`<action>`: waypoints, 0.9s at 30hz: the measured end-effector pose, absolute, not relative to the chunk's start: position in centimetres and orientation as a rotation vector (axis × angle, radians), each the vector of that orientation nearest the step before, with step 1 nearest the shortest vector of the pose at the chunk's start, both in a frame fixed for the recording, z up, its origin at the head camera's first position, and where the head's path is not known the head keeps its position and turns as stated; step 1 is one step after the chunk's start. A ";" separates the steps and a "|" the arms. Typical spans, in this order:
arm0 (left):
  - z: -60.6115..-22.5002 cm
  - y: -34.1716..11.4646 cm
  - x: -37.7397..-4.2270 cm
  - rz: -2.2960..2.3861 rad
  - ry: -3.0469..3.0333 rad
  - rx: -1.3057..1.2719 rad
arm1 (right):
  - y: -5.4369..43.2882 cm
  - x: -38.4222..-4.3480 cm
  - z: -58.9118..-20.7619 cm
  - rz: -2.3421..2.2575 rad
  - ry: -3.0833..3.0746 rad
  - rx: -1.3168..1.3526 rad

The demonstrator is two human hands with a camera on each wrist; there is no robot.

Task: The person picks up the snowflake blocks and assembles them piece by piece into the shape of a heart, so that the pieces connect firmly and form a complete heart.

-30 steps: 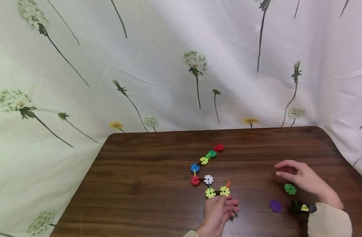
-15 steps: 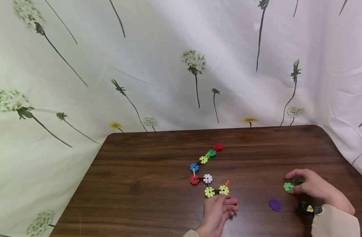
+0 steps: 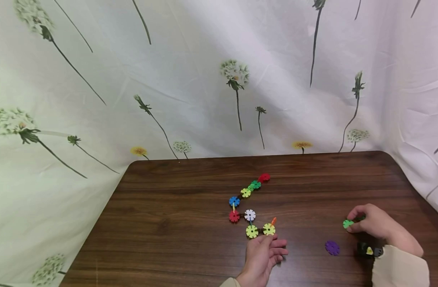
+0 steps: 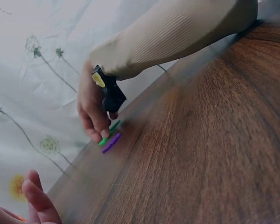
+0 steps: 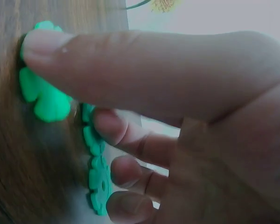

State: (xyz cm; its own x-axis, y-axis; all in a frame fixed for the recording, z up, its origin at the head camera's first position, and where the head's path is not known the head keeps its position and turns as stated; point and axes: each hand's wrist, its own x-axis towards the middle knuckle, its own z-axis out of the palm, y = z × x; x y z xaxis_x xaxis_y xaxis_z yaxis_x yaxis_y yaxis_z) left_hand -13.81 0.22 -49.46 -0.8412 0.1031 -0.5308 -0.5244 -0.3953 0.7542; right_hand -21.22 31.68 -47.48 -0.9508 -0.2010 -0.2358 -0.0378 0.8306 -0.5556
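My right hand (image 3: 374, 223) pinches a light green notched plastic disc (image 5: 51, 100) at the right of the table, the thumb pressed across it. Under its curled other fingers lie darker green discs (image 5: 100, 184), mostly covered by the hand in the head view. A purple disc (image 3: 332, 248) lies flat to the left of the right wrist. My left hand (image 3: 262, 257) rests by the near end of a chain of linked discs, fingers loosely extended, thumb right at the yellow disc (image 3: 269, 229). An orange disc (image 3: 274, 221) stands edge-on in that yellow one.
The chain zigzags away through another yellow disc (image 3: 252, 231), a white disc (image 3: 250, 215), a red disc (image 3: 234, 216) and a blue disc (image 3: 234, 201) to a far red disc (image 3: 264, 177). A flowered curtain (image 3: 204, 79) hangs behind the brown wooden table (image 3: 161, 247).
My right hand has come down and right onto the light green disc, and has taken hold of it, shifting it slightly away and left. The left hand stays in place.
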 end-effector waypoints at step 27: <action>-49.3 -0.5 -13.8 2.353 1.432 -0.526 | 21.1 -23.9 -48.6 -1.668 2.396 -0.269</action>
